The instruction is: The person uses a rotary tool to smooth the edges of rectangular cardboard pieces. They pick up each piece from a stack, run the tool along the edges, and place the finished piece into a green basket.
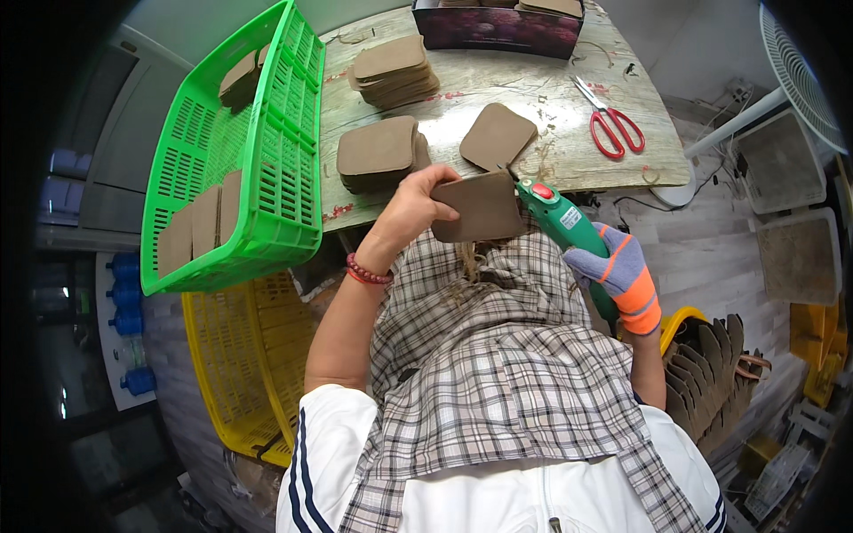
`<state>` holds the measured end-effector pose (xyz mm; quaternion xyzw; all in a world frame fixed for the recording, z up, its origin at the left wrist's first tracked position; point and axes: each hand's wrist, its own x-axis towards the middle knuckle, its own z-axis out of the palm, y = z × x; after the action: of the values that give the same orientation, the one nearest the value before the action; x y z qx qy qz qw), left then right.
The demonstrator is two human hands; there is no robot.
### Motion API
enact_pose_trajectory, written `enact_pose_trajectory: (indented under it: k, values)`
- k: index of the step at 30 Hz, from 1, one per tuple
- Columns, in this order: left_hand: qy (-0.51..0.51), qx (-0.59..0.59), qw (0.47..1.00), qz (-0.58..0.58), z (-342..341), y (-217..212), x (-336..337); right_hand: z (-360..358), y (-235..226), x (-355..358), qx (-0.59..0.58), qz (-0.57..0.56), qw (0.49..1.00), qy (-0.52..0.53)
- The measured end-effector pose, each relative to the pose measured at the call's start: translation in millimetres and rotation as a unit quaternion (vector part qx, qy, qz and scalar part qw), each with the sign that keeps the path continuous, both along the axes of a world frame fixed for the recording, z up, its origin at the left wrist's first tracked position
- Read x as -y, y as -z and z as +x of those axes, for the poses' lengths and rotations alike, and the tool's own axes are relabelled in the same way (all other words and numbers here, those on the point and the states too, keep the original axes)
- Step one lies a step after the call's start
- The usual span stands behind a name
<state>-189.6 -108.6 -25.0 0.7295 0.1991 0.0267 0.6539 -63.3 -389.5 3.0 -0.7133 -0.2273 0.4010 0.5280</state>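
So my left hand point(416, 200) is bare and has a brown pad point(484, 209) pinched along its left side, thumb on the face towards me. I guess bare fingers feel a thin edge better, and gripping that far over leaves the opposite edge free. The pad's out in front of my lap, just off the near edge of the bench point(489, 78), probably so I can tilt it however I like.

My right hand point(613, 271) is gloved and wrapped round a green tool point(564, 222) with a red button, its thin tip by the pad's far right corner. Can't tell if it's actually touching. I'd bet the glove's on that side because that's where the tool is.

Just past my left hand is a neat stack of pads point(373, 147), handy for that arm, with another stack point(391, 67) further out. One loose pad point(498, 133) lies right beyond the tool tip. Red-handled scissors point(613, 120) sit out past my right hand, looks like parked clear of the work. The green crate point(293, 142) left of my bare hand has more pads standing on edge, which likely saves space.
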Motion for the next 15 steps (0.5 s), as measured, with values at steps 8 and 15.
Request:
enact_pose_trajectory:
  k: [8,15]
  values:
    - [-0.1,0.077,0.989,-0.074,-6.6,-19.3,-21.5,-3.0,0.2,0.7,-0.027,0.012,0.999,-0.021]
    - [-0.068,0.081,0.992,-0.073,-7.1,-16.6,-24.2,-8.0,-4.4,-1.5,-0.028,-0.004,0.998,-0.047]
